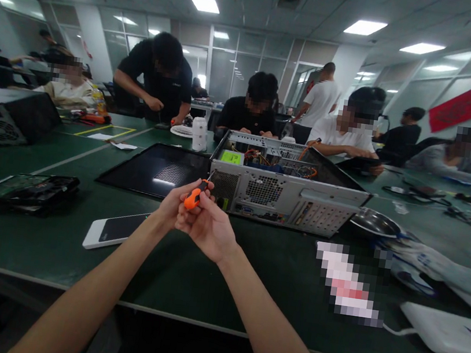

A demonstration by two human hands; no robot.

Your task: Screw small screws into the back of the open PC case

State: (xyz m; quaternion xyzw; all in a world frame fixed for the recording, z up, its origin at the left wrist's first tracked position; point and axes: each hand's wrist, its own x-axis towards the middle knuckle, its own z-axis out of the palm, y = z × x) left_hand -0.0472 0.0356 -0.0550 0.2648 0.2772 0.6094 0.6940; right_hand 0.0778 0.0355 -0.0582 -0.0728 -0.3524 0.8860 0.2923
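Green worktable (271, 298), with co-workers (155, 77) standing and sitting beyond it. Left hand (171, 207) and right hand (213, 230) are together, fingers closed about an orange-and-black screwdriver (194, 196), held above the worktable before an opened computer case (288, 190). Black panel (149, 167) lies just left of the case; metal bowl (375, 223) sits just right.

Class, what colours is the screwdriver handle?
The screwdriver handle is orange and black, seen best in the head view.

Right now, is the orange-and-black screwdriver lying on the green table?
No, the left hand and right hand hold the screwdriver above the table.
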